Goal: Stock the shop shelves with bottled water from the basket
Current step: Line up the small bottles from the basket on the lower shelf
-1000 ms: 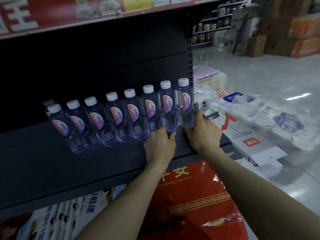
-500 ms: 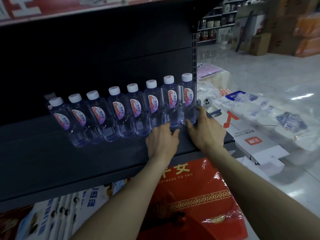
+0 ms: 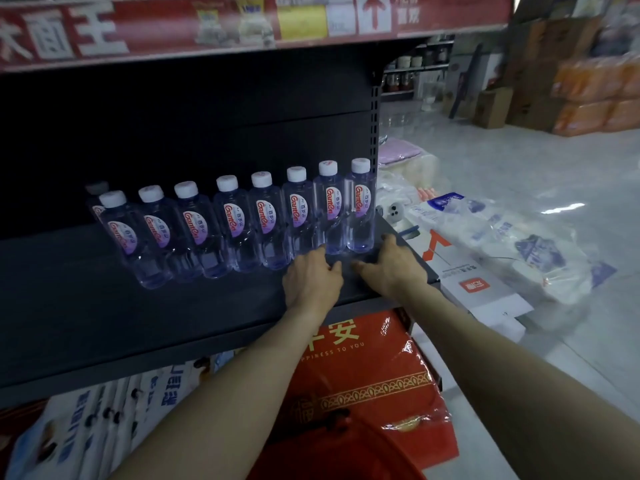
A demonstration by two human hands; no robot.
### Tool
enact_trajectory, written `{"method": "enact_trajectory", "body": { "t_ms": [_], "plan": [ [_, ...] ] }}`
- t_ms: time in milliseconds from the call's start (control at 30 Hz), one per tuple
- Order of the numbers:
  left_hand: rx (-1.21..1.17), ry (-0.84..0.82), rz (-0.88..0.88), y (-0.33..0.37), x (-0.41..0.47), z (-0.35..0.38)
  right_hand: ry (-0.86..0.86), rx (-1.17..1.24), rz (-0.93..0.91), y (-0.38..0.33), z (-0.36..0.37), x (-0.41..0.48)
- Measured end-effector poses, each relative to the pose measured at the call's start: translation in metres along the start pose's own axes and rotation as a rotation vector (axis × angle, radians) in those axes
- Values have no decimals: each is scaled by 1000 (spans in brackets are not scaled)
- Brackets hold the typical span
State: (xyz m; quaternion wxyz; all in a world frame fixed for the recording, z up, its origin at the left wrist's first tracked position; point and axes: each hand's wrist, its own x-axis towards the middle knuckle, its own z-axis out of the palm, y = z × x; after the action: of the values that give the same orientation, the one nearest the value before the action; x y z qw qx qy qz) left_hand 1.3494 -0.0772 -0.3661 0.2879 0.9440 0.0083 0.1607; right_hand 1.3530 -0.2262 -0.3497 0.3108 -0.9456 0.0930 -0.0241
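A ninth bottle (image 3: 96,192) stands mostly hidden behind the leftmost one. The banner (image 3: 207,26) overhead is blurred, cut by the top edge. The red bag (image 3: 363,386) runs off below.

A shop: a dark metal shelf (image 3: 173,306) carries a row of bottles (image 3: 263,216) under a red price strip (image 3: 207,26), with stacked cartons (image 3: 540,77) and wrapped packs (image 3: 519,244) on the floor.

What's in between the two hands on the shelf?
Nothing: in the head view, only a narrow strip of bare dark shelf separates the left hand and right hand, just before the bottles.
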Motion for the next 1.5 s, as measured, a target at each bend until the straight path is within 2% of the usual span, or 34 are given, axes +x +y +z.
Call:
{"method": "enact_trajectory", "body": {
  "t_ms": [100, 233, 400, 500, 567, 700, 833, 933, 1167, 1333, 1500],
  "plan": [
    [-104, -81, 42, 0, -16, -17, -93, 128, 12, -3, -12, -29],
    [-180, -148, 109, -12, -51, -54, -40, 182, -69, -3, -13, -85],
    [-197, -114, 65, -37, -124, -107, -40, 182, -184, -19, 7, -164],
    [-191, -110, 29, -56, -175, -129, -165, 121, -221, -27, 25, -207],
    [-184, -177, 15, -71, -210, -139, -300, 120, -217, -28, 41, -233],
    [-129, -319, -64, -114, -269, -143, -539, -41, -267, -22, 80, -283],
    [-37, -499, -165, -148, -307, -142, -677, -102, -249, -9, 110, -313],
    [32, -575, -199, -164, -324, -142, -726, -127, -241, 4, 125, -326],
    [204, -862, -262, -175, -321, -131, -814, -199, -74, 26, 147, -320],
    [332, -962, -305, -199, -314, -100, -836, -209, 34, 54, 172, -312],
    [383, -1041, -341, -235, -318, -54, -867, -55, 344, 110, 206, -308]
  ]
}}
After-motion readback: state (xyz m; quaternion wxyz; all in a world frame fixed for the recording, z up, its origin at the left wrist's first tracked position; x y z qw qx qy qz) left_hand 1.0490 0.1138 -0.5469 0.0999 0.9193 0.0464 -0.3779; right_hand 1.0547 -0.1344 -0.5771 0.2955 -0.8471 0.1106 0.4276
